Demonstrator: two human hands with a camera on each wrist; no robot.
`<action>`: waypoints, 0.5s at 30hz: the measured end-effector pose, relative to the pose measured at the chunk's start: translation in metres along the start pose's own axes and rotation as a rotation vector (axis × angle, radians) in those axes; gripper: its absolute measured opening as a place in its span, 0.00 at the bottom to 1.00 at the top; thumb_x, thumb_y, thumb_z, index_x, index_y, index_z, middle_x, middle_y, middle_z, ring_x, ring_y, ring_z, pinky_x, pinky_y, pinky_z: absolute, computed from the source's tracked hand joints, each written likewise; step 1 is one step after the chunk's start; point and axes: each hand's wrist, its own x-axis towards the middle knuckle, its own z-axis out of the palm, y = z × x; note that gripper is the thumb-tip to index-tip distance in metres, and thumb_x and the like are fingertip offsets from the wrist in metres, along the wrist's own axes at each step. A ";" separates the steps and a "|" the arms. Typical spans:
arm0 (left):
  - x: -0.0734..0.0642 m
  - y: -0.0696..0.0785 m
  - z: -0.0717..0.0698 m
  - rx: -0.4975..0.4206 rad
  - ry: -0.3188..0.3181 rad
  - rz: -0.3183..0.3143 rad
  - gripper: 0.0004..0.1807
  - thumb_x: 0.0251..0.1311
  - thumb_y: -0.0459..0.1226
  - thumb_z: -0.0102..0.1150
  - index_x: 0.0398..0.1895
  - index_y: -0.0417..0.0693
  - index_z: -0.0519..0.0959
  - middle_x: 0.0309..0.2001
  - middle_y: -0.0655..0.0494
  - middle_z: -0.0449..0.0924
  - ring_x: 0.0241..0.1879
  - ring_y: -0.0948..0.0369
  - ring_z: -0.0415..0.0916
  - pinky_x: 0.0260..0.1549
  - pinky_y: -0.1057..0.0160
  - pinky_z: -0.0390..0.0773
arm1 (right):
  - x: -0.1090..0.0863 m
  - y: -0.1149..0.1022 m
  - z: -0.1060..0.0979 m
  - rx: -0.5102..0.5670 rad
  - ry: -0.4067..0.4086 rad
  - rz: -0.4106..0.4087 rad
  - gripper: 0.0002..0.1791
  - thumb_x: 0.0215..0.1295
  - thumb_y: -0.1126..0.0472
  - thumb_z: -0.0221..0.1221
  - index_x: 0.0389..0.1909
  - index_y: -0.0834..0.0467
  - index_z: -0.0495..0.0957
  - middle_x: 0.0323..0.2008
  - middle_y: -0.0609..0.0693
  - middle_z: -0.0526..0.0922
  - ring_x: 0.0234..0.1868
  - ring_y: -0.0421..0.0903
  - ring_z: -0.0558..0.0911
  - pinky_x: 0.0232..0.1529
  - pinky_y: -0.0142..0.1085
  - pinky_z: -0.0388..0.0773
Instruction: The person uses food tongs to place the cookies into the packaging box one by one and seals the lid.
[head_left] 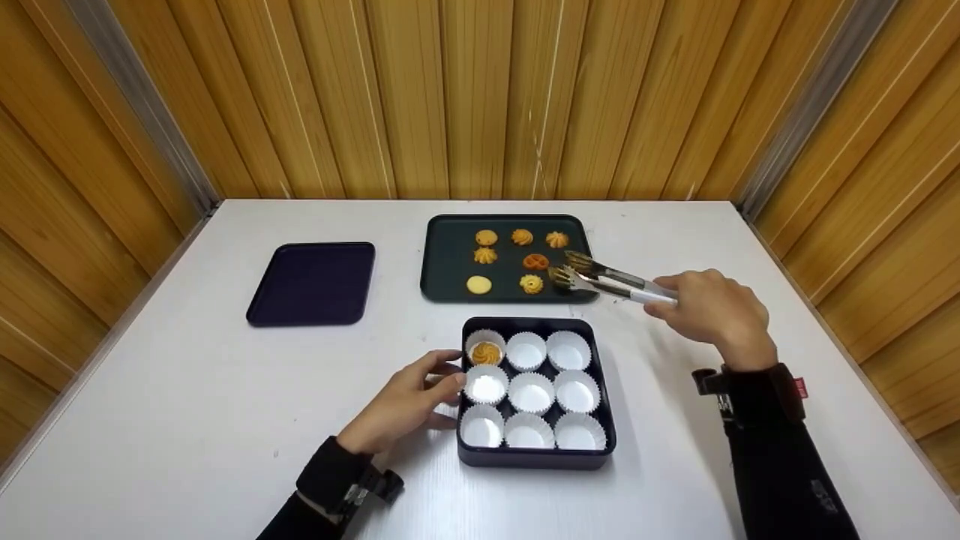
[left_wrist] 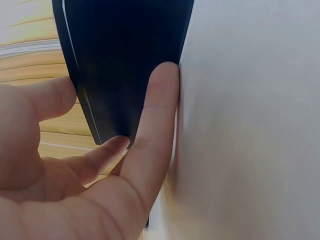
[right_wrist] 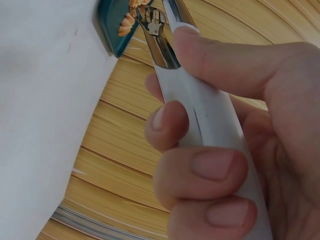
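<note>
My right hand [head_left: 712, 311] grips the white-handled metal tongs [right_wrist: 205, 115], fingers curled round the handle. Their tips are spread apart over the right end of a dark green tray [head_left: 448, 262], nothing between them. Several cookies lie there; a pretzel-shaped one [head_left: 535, 262] and a round swirled one [head_left: 531, 283] are nearest the tips. My left hand [head_left: 405, 403] touches the left side of a dark square box [head_left: 534, 457], one finger lying straight along its wall in the left wrist view. White paper cups [head_left: 531, 392] fill the box; the back-left cup holds a swirled cookie [head_left: 486, 354].
A dark purple square lid or shallow tray [head_left: 311, 285] lies on the white table [head_left: 187, 405] at the left. Behind the table and at both sides stand wood-patterned walls [head_left: 480, 97].
</note>
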 end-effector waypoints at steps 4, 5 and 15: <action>0.000 0.000 0.001 -0.004 0.002 -0.003 0.35 0.78 0.46 0.60 0.80 0.41 0.63 0.66 0.38 0.73 0.54 0.49 0.80 0.45 0.51 0.93 | -0.012 -0.004 -0.014 -0.007 0.012 -0.028 0.27 0.73 0.42 0.63 0.68 0.48 0.82 0.44 0.58 0.85 0.33 0.53 0.77 0.24 0.42 0.72; 0.000 0.000 0.001 -0.002 0.002 -0.003 0.35 0.78 0.46 0.60 0.80 0.41 0.63 0.66 0.38 0.73 0.54 0.49 0.80 0.45 0.51 0.93 | -0.017 -0.006 -0.018 -0.007 0.016 -0.031 0.28 0.73 0.41 0.63 0.69 0.47 0.81 0.44 0.58 0.85 0.33 0.52 0.77 0.24 0.41 0.71; 0.000 0.000 0.000 -0.003 0.001 -0.013 0.34 0.78 0.46 0.59 0.80 0.42 0.63 0.66 0.39 0.73 0.54 0.49 0.79 0.45 0.51 0.93 | -0.062 -0.028 -0.045 0.002 0.025 -0.170 0.27 0.72 0.43 0.66 0.69 0.45 0.82 0.42 0.47 0.87 0.31 0.44 0.75 0.28 0.36 0.68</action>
